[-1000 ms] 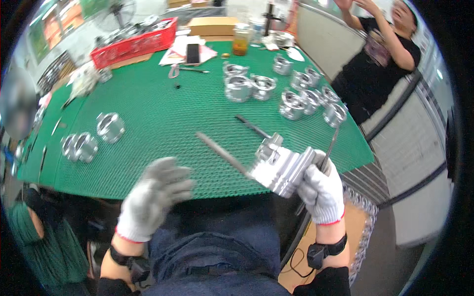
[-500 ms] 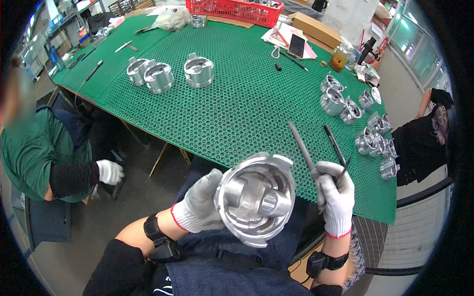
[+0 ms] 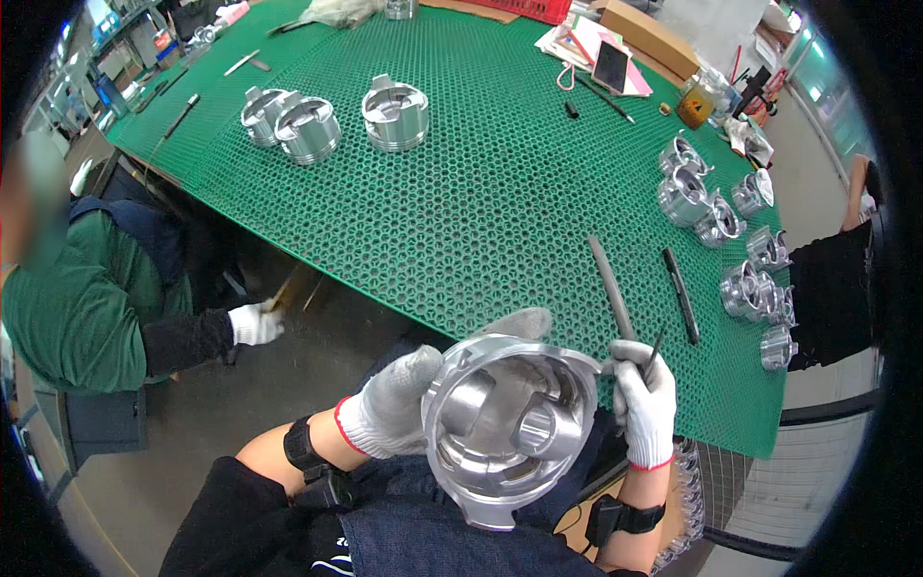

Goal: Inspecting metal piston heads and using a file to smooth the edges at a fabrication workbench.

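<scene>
My left hand [image 3: 389,404], in a white glove with a red cuff, grips a shiny metal piston [image 3: 457,481] from its left side. The piston's hollow underside faces me, and its two pin bosses show inside. Some of the left fingers reach behind the upper rim. My right hand [image 3: 642,399], also gloved, is closed round a thin dark tool [image 3: 658,344], whose kind I cannot make out. Its fingertips are close to the piston's right rim; whether they touch is unclear. Beyond that hand a grey flat bar, like a file [image 3: 611,286], and a black pen-like marker [image 3: 681,296] lie on the green mat [image 3: 500,231].
Three pistons [image 3: 395,117] stand at the far left of the mat, several more [image 3: 684,195] along its right edge. A phone [image 3: 610,67], papers, a jar [image 3: 696,104] and a red crate [image 3: 524,8] are farther back. People are at left and right.
The piston has tipped, showing more of its inner cavity, and left fingers now show behind its rim. My right hand has moved slightly down, nearer the piston. The view has shifted.
</scene>
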{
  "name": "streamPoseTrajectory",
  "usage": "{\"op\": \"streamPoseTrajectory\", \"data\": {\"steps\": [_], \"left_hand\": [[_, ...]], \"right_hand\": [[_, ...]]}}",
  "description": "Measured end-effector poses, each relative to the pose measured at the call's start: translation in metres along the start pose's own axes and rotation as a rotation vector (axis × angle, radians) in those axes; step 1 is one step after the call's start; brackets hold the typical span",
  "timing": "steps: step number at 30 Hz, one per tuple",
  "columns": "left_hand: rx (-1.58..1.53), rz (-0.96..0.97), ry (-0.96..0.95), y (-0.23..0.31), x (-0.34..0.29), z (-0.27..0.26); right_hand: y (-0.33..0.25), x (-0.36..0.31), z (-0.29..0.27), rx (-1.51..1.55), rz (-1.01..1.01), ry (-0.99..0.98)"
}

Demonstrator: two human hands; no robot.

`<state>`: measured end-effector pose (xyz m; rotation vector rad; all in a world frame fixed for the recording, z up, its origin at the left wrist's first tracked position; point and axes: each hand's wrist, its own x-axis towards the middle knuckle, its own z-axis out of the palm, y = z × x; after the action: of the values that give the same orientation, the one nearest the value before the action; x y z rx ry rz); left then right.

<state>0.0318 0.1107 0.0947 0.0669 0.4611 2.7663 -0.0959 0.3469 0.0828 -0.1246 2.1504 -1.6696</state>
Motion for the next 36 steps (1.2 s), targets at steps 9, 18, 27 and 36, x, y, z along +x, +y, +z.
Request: {"op": "streamPoseTrajectory", "data": {"steps": [9, 18, 27, 36], "left_hand": [[-0.189, 0.076, 0.174, 0.044, 0.04, -0.044], [-0.688, 0.11, 0.131, 0.083, 0.059, -0.061], [0.132, 0.326, 0.173, 0.099, 0.048, -0.052], [1.762, 0.928, 0.344, 0.075, 0.02, -0.044]], "right_hand": [[-0.002, 0.008, -0.006, -0.034, 0.169, 0.039], [0.004, 0.013, -0.008, -0.082, 0.225, 0.045], [0.008, 0.011, -0.001, -0.076, 0.096, 0.086], [-0.01, 0.007, 0.004, -0.023, 0.119, 0.029]]}}
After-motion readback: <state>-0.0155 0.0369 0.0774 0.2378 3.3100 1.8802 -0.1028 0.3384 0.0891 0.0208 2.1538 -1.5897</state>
